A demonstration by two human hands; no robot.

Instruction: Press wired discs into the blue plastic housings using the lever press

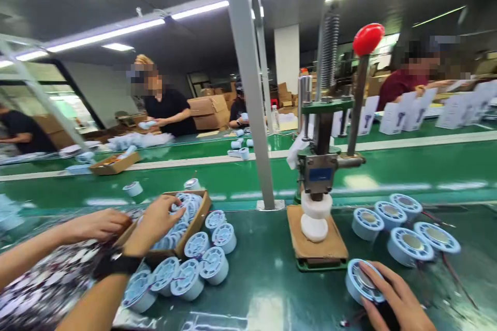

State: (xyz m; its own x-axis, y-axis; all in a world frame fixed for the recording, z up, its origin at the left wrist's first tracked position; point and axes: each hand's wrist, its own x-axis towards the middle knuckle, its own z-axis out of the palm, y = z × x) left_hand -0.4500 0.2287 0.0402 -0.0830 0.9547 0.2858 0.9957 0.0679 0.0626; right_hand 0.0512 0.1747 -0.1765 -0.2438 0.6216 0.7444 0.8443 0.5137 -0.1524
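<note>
My left hand (157, 220), with a dark band on its wrist, reaches over a cardboard box (205, 201) of light-blue plastic rings (190, 209). Its fingers are bent and closed on a ring at the top of the pile, partly hidden by the hand. At the lower right, my right hand (396, 295) grips a light-blue round housing (355, 282) with a metal disc in its middle, thumb and fingers on its rim and top. Several housings without visible discs (213, 264) stand right of the box; others with metal discs (411, 245) and wires stand beyond my right hand.
A hand press (320, 173) with a red-knobbed lever (368, 40) and white round pads stands mid-table. A metal post (250, 88) rises beside it. A co-worker's hand (97, 225) is left of mine, over loose small parts (46, 282). Other people work across the green conveyor (427, 165).
</note>
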